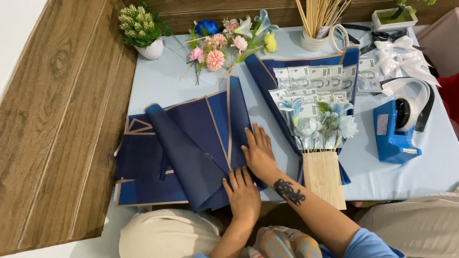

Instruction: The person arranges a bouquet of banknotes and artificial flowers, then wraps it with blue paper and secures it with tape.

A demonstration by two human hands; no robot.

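- Pale blue tabletop (pixel 169 84) sits against a wood-panelled wall, seen from the head camera looking straight down past the person's knees.
- Left hand (pixel 242 192) lies flat and open, fingers spread, palm down on the near edge of a sheet of navy wrapping paper (pixel 199 134) with a tan border.
- Right hand (pixel 258 150) is also open and flat, pressing on the same sheet just beyond the left hand, at the sheet's right edge; its forearm carries a dark tattoo.
- Wrapping paper lies curled and folded over itself at the left-centre of the tabletop, overlapping more navy sheets (pixel 141 174) that reach the left edge.
- Just right of the hands lies a bouquet (pixel 318 117) of folded banknotes and pale blue flowers on navy paper, with its wooden sticks (pixel 323 179) pointing toward the person.
- Loose artificial flowers (pixel 224 45) in pink, blue and yellow lie at the far side of the tabletop.
- Small white pot of greenery (pixel 142 33) stands at the far left corner.
- Cup of wooden skewers (pixel 321 2) stands behind the bouquet, with a roll of tape (pixel 338 37) touching it.
- Blue tape dispenser (pixel 398 129) sits to the right, near a pile of white ribbon bows (pixel 402 56).
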